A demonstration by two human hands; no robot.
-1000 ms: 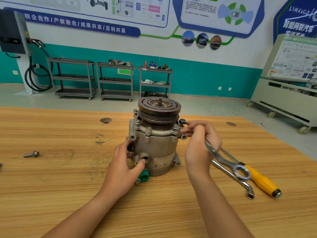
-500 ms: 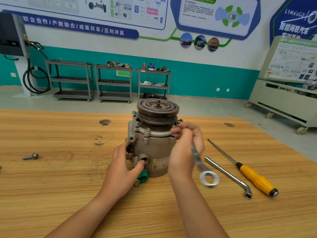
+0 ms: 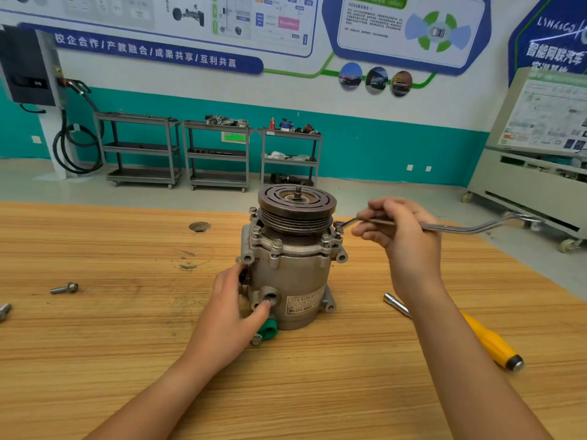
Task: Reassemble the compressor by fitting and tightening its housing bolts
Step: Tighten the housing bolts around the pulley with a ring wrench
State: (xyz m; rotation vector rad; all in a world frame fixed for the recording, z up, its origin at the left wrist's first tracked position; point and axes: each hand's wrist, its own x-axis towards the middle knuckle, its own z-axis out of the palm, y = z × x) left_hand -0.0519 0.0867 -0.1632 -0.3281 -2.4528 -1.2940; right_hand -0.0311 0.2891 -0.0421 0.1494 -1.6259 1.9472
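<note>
- Compressor (image 3: 290, 265): upright at the middle of the wooden table (image 3: 95, 360).
- Left hand (image 3: 228, 312): fingers wrapped on the compressor's lower left side.
- Right hand (image 3: 403, 236): grips wrench (image 3: 470, 229), its head on the compressor's upper-right housing bolt (image 3: 338, 230).

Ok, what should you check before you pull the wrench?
1. Wrench end on the bolt: it is there, but whether it is fully seated, cannot tell.
2. Right hand grips wrench: ok.
3. Left hand holds compressor low down: ok.
4. Compressor upright on table: ok.
5. All bolts fitted: cannot tell; a loose bolt lies on the table.
</note>
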